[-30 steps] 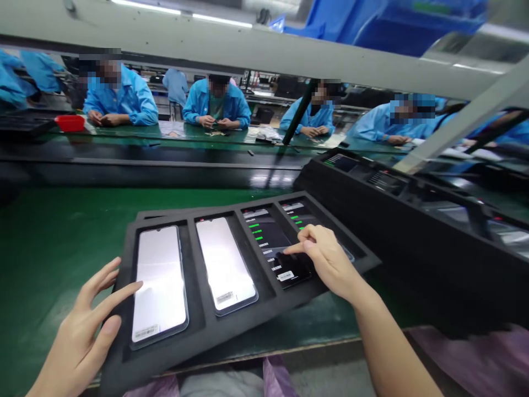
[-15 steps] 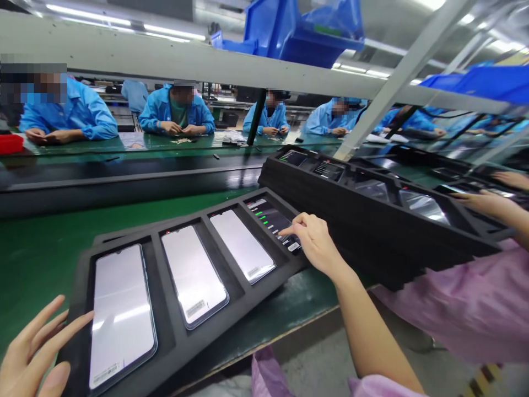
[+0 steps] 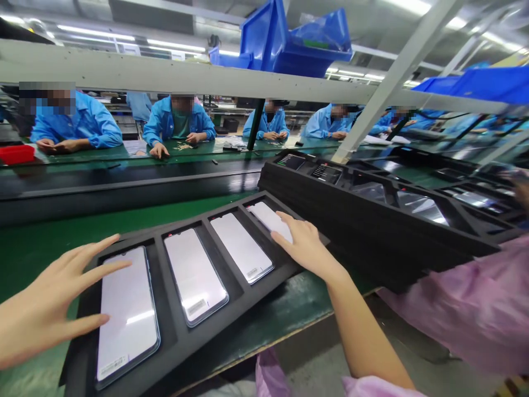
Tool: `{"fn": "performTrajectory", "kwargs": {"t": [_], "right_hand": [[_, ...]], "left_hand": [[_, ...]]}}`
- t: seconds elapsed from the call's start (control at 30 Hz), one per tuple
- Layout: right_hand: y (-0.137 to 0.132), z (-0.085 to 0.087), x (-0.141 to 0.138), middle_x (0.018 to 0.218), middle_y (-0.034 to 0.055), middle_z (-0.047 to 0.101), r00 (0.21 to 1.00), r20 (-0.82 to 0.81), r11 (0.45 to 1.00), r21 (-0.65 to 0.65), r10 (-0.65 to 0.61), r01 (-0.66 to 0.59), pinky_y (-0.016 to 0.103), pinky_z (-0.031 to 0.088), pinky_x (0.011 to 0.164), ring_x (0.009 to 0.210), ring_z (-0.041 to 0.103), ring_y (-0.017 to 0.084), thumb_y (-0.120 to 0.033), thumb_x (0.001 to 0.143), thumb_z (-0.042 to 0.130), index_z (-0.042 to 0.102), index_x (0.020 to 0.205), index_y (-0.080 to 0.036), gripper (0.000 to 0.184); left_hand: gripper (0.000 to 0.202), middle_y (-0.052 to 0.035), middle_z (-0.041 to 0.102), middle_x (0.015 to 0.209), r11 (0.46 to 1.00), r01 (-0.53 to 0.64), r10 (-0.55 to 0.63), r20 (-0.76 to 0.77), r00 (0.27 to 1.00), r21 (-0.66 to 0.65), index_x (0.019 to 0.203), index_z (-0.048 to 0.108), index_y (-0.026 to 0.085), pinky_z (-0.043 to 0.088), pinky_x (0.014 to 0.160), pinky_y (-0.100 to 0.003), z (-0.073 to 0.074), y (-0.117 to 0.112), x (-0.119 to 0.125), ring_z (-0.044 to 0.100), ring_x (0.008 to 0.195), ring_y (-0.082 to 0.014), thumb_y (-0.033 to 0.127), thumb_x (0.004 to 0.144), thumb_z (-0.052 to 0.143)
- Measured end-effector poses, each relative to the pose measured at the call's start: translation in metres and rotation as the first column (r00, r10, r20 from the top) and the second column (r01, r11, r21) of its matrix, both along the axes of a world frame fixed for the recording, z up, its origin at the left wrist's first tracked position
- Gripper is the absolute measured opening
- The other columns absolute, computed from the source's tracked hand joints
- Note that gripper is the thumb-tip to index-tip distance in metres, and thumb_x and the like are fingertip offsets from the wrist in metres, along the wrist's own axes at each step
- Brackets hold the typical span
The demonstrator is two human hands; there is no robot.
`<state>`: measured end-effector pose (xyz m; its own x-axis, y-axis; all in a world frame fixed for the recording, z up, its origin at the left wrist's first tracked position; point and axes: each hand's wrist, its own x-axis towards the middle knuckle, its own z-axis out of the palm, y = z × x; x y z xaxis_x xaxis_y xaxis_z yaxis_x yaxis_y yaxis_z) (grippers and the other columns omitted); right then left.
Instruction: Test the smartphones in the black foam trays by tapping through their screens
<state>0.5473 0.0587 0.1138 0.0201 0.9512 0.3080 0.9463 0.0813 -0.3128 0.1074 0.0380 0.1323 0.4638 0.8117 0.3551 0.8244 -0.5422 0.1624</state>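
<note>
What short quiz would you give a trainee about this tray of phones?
1. True or false: the tray holds four phones.
2. Which does the right hand rest on? A the leftmost phone, B the rightmost phone, C nothing.
3. Fill in: the bins on the overhead shelf are ____.
Key: 1 true; 2 B; 3 blue.

Blue bins [image 3: 289,38], red box [image 3: 16,153]
</note>
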Motion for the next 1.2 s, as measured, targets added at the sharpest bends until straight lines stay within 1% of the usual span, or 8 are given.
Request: {"fn": "performTrajectory", "kwargs": {"t": [0.07, 0.13, 0.2, 0.3, 0.53, 0.73, 1.0, 1.2], "right_hand": [[0.001, 0.0, -0.015, 0.125, 0.0144, 0.055, 0.999, 0.052, 0.999, -0.039, 0.011, -0.009, 0.053, 0.022, 0.105, 0.118, 0.047, 0.028, -0.049, 0.087, 0.04, 0.032, 0.137, -0.015, 0.061], [0.003, -0.001, -0.028, 0.126, 0.0163, 0.054, 0.994, 0.107, 0.999, -0.047, -0.006, 0.011, 0.054, 0.019, 0.106, 0.12, 0.046, 0.029, -0.049, 0.084, 0.044, 0.027, 0.139, -0.012, 0.068], [0.005, -0.002, -0.038, 0.121, 0.018, 0.056, 0.984, 0.175, 0.998, -0.057, -0.022, 0.033, 0.055, 0.018, 0.105, 0.119, 0.047, 0.031, -0.049, 0.082, 0.048, 0.027, 0.139, -0.01, 0.073], [0.008, -0.002, -0.043, 0.119, 0.0199, 0.057, 0.972, 0.236, 0.997, -0.069, -0.021, 0.039, 0.055, 0.019, 0.105, 0.119, 0.046, 0.033, -0.05, 0.08, 0.051, 0.029, 0.138, -0.008, 0.076], [0.011, -0.01, -0.042, 0.12, 0.0194, 0.056, 0.976, 0.217, 0.998, -0.054, -0.002, 0.014, 0.055, 0.021, 0.104, 0.117, 0.048, 0.032, -0.054, 0.08, 0.048, 0.03, 0.138, -0.009, 0.075], [0.013, -0.011, -0.043, 0.12, 0.0196, 0.056, 0.971, 0.238, 0.999, -0.051, 0.019, -0.007, 0.055, 0.023, 0.103, 0.12, 0.046, 0.032, -0.054, 0.082, 0.043, 0.03, 0.138, -0.012, 0.071], [0.009, 0.002, -0.045, 0.123, 0.015, 0.056, 0.982, 0.18, 0.991, -0.131, 0.061, -0.038, 0.055, 0.022, 0.106, 0.122, 0.045, 0.031, -0.048, 0.078, 0.051, 0.032, 0.138, -0.017, 0.07], [0.008, 0.009, -0.047, 0.127, 0.0164, 0.052, 0.992, 0.116, 0.98, -0.196, 0.053, -0.029, 0.054, 0.016, 0.109, 0.126, 0.041, 0.028, -0.044, 0.079, 0.053, 0.027, 0.14, -0.013, 0.073]], "left_hand": [[0.056, 0.0024, 0.031, 0.149, 0.986, 0.134, -0.148, -0.144, 0.978, -0.101, 0.127, 0.044, 0.047, 0.038, 0.094, -0.062, 0.024, 0.021, 0.022, 0.037, 0.129, -0.0365, 0.057, 0.074, 0.056], [0.084, -0.0037, 0.027, 0.151, 0.934, 0.242, -0.312, -0.273, 0.91, -0.261, 0.129, 0.041, 0.047, 0.036, 0.095, -0.063, 0.039, 0.037, 0.048, 0.032, 0.132, -0.0409, 0.043, 0.054, 0.078], [0.106, -0.0105, 0.026, 0.15, 0.906, 0.252, -0.371, -0.348, 0.861, -0.341, 0.13, 0.043, 0.042, 0.028, 0.1, -0.064, 0.045, 0.046, 0.071, 0.025, 0.134, -0.0422, 0.025, 0.036, 0.087], [0.113, -0.0153, 0.027, 0.148, 0.866, 0.276, -0.452, -0.42, 0.787, -0.416, 0.129, 0.047, 0.037, 0.021, 0.102, -0.065, 0.043, 0.05, 0.092, 0.023, 0.134, -0.0414, 0.018, 0.025, 0.089], [0.111, -0.0134, 0.023, 0.15, 0.854, 0.268, -0.465, -0.422, 0.778, -0.445, 0.13, 0.045, 0.038, 0.017, 0.103, -0.066, 0.042, 0.049, 0.095, 0.016, 0.136, -0.0397, 0.019, 0.029, 0.089], [0.113, -0.0153, 0.011, 0.152, 0.84, 0.134, -0.471, -0.583, 0.662, -0.526, 0.136, 0.035, 0.033, 0.012, 0.107, -0.062, 0.05, 0.047, 0.105, 0.006, 0.138, -0.0367, 0.02, 0.038, 0.089], [0.112, -0.0125, 0.01, 0.152, 0.849, 0.119, -0.437, -0.557, 0.706, -0.514, 0.136, 0.034, 0.037, 0.01, 0.107, -0.061, 0.049, 0.047, 0.103, 0.006, 0.139, -0.035, 0.019, 0.039, 0.088], [0.109, -0.0123, 0.011, 0.153, 0.85, 0.135, -0.445, -0.557, 0.701, -0.509, 0.135, 0.037, 0.036, 0.012, 0.107, -0.061, 0.047, 0.047, 0.102, 0.009, 0.139, -0.0355, 0.02, 0.039, 0.088]]}}
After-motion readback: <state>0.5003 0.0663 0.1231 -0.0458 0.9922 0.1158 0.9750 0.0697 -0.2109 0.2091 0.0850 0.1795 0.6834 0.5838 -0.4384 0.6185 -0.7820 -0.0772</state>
